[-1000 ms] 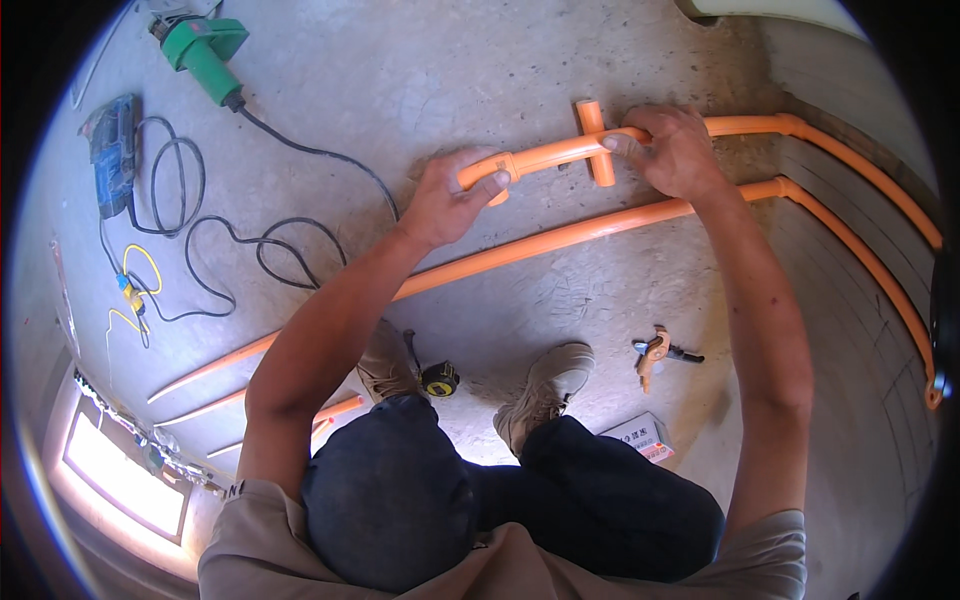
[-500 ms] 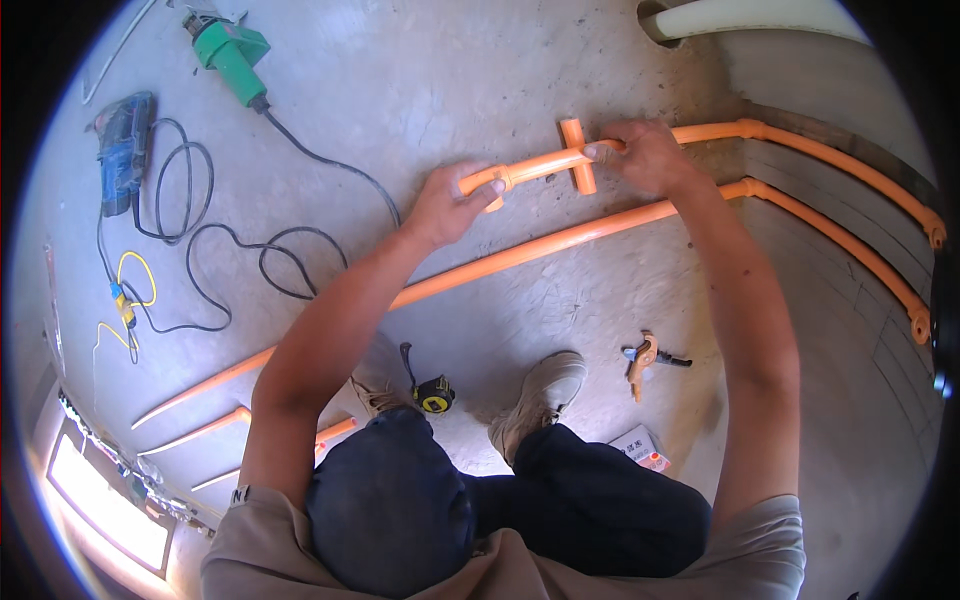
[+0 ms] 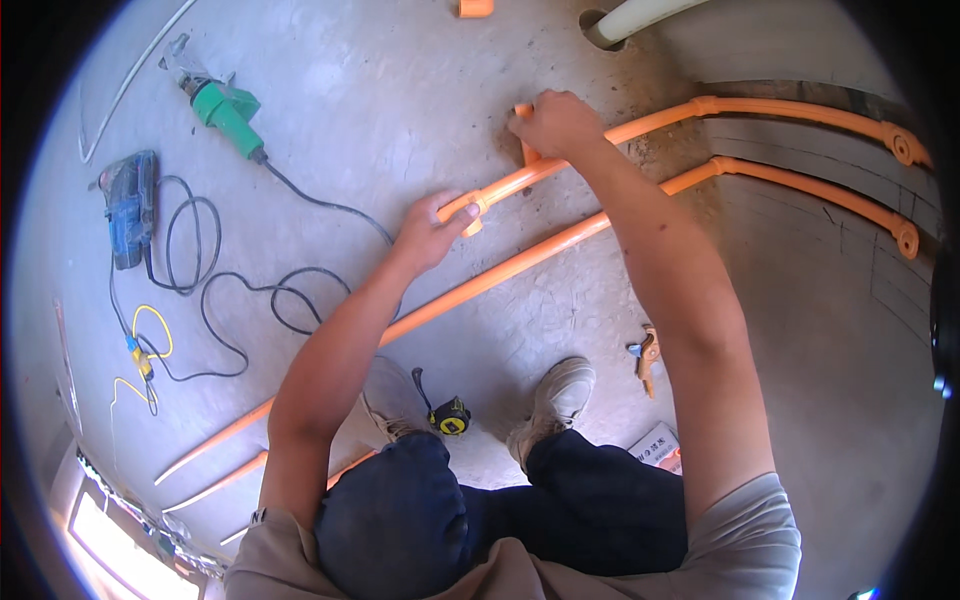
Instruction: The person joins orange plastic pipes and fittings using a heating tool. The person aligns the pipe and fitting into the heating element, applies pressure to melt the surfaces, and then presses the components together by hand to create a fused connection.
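An orange pipe (image 3: 515,183) runs from a tee fitting (image 3: 476,208) at its left end up to a bend at the right wall. My left hand (image 3: 428,232) is closed round the tee end, thumb on top. My right hand (image 3: 563,124) grips a short orange pipe piece (image 3: 529,152) that lies crosswise at the long pipe; my fingers hide part of it. Nearer to me, a second orange pipe (image 3: 500,277) runs roughly parallel on the concrete floor and bends along the same wall.
At left lie a green heat tool (image 3: 226,117), a blue power drill (image 3: 130,210) and looping black cords. A tape measure (image 3: 450,415) sits between my shoes, an orange pipe cutter (image 3: 648,362) to the right. A white pipe (image 3: 640,20) enters a hole at the back.
My right hand has left the long pipe and taken hold of the short crosswise piece. My left hand stays on the tee end. The view has shifted, bringing an orange piece in at the top.
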Motion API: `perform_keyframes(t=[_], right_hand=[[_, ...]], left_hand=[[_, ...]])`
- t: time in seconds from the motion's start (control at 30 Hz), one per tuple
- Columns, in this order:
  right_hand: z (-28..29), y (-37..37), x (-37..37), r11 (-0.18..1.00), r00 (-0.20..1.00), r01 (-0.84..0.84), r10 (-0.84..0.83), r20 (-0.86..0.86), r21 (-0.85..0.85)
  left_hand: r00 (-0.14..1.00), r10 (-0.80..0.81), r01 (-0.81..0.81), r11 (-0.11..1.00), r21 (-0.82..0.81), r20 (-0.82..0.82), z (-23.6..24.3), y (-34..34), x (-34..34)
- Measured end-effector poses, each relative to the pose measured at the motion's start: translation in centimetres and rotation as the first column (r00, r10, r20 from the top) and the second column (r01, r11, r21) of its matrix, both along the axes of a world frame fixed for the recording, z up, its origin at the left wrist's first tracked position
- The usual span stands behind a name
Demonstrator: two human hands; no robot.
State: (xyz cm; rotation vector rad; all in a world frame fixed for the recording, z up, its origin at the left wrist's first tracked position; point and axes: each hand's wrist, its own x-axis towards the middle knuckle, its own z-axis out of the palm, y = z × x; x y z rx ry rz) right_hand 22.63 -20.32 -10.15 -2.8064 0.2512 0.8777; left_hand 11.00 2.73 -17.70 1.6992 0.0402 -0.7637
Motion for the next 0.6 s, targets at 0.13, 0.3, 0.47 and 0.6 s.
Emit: perform_keyframes(t=[0.13,0.3,0.47,0.6], right_hand=[[-1.3,0.0,1.8,0.992,0.960,0.118,-0.125,0.249,0.043],[0.0,0.2,-1.6,0.952,0.955,-0.279,0.262,0.138,0.123],[-0.6,-1.7,-7.5,0.796,0.771,-0.600,0.546,0.328,0.084],[-2.3,-2.6,-7.7,0.789,0.755,-0.613,0.576,0.312,0.028]], left_hand=[[0.987,-0.155,0.146,0.979,0.145,0.049,1.1,-1.4,0.9],[0.948,-0.289,0.234,0.917,0.323,0.133,3.5,-0.9,2.1],[0.825,-0.364,0.135,0.870,0.475,0.433,3.0,-0.9,1.8],[0.807,-0.531,0.268,0.717,0.643,0.257,4.7,-2.5,2.4]])
